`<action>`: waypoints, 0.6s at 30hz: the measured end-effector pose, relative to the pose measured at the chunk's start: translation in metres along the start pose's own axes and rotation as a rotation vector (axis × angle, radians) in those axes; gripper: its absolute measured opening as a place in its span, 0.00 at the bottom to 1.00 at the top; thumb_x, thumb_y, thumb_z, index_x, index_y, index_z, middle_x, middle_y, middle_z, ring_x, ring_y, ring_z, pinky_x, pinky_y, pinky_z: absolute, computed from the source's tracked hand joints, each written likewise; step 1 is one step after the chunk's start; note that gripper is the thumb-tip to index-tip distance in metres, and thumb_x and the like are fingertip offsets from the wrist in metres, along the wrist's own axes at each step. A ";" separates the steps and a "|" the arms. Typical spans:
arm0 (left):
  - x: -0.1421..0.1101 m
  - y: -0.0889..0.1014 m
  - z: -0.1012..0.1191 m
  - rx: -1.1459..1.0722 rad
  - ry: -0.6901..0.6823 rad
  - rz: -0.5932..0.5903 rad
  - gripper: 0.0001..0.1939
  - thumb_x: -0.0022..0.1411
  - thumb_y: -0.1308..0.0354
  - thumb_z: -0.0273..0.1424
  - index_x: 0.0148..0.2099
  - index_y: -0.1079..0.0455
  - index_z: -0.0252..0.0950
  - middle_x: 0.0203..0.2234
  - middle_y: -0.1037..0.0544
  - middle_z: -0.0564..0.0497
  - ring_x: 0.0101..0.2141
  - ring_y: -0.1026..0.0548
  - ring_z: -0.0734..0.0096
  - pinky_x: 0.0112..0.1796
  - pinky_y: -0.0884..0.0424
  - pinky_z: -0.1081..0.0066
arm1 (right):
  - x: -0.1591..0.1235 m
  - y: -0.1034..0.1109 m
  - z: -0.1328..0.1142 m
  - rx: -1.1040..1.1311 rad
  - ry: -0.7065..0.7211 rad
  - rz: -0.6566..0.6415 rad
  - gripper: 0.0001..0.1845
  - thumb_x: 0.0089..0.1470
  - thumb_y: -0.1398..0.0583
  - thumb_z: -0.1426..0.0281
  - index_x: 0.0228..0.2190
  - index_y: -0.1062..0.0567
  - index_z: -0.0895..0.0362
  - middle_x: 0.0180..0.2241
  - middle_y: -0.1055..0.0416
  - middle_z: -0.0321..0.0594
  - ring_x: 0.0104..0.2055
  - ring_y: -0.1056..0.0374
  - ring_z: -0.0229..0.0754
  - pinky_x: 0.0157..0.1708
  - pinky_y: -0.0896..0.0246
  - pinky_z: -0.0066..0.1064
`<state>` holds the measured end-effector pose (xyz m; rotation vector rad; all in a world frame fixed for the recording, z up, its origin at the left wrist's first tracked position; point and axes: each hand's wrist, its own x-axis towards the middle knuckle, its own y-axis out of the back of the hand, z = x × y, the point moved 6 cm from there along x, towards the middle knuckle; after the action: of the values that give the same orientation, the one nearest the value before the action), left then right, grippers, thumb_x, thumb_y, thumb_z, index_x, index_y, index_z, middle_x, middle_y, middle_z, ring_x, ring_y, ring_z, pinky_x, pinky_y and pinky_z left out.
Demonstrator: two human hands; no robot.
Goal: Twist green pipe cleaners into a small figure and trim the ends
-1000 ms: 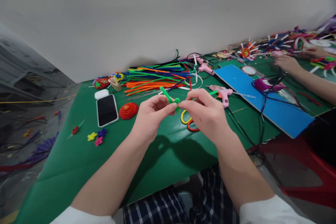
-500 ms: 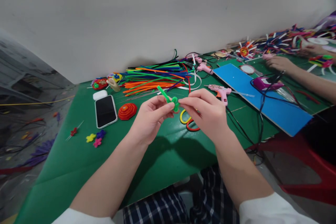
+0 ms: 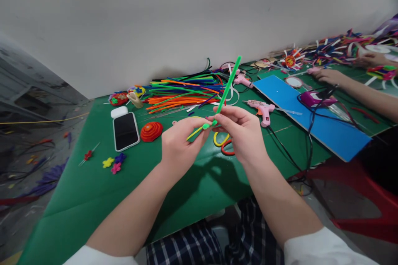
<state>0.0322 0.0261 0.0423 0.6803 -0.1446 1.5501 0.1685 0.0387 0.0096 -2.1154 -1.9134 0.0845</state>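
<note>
A bright green pipe cleaner (image 3: 229, 87) stands up and to the right from my fingertips, its lower part bent into small loops. My left hand (image 3: 182, 143) pinches the looped part, where a short yellow-green end sticks out lower left. With thumb and fingers closed, my right hand (image 3: 245, 134) grips the pipe cleaner near the bends. Both hands meet above the table, their fingertips close together. Behind and below them lie scissors (image 3: 228, 148) with yellow and red handles, partly hidden by my right hand.
Behind my hands lies a pile of coloured pipe cleaners (image 3: 183, 91). To the left are a phone (image 3: 126, 131), an orange-red coil (image 3: 151, 131) and small flowers (image 3: 115, 168). A pink glue gun (image 3: 263, 112) and blue board (image 3: 311, 116) lie right, near another person's arm (image 3: 357, 91).
The green pipe cleaner has turned, so its long end now points up and right instead of up left. My left hand has rolled over, its back more toward me.
</note>
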 end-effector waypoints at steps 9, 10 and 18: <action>0.002 0.001 0.000 0.104 -0.069 0.006 0.04 0.51 0.39 0.28 0.32 0.25 0.41 0.27 0.22 0.55 0.30 0.26 0.73 0.36 0.34 0.76 | -0.012 -0.004 -0.033 -0.675 0.443 -0.039 0.12 0.51 0.43 0.75 0.35 0.23 0.52 0.32 0.26 0.36 0.36 0.32 0.38 0.37 0.35 0.31; 0.002 0.001 0.000 0.125 -0.093 -0.002 0.04 0.51 0.40 0.28 0.32 0.26 0.41 0.28 0.22 0.55 0.30 0.26 0.74 0.35 0.34 0.76 | -0.013 -0.005 -0.034 -0.733 0.465 -0.071 0.13 0.51 0.44 0.76 0.36 0.23 0.52 0.32 0.27 0.37 0.36 0.32 0.38 0.37 0.36 0.31; -0.001 -0.005 -0.002 0.245 -0.194 -0.055 0.05 0.55 0.43 0.28 0.36 0.28 0.38 0.29 0.22 0.53 0.30 0.26 0.76 0.34 0.32 0.77 | -0.014 -0.010 -0.037 -0.805 0.447 -0.259 0.18 0.53 0.48 0.79 0.42 0.26 0.53 0.35 0.31 0.41 0.38 0.34 0.39 0.37 0.37 0.31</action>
<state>0.0362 0.0272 0.0384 1.0210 -0.0798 1.4604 0.1662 0.0193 0.0452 -1.9940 -2.0910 -1.2861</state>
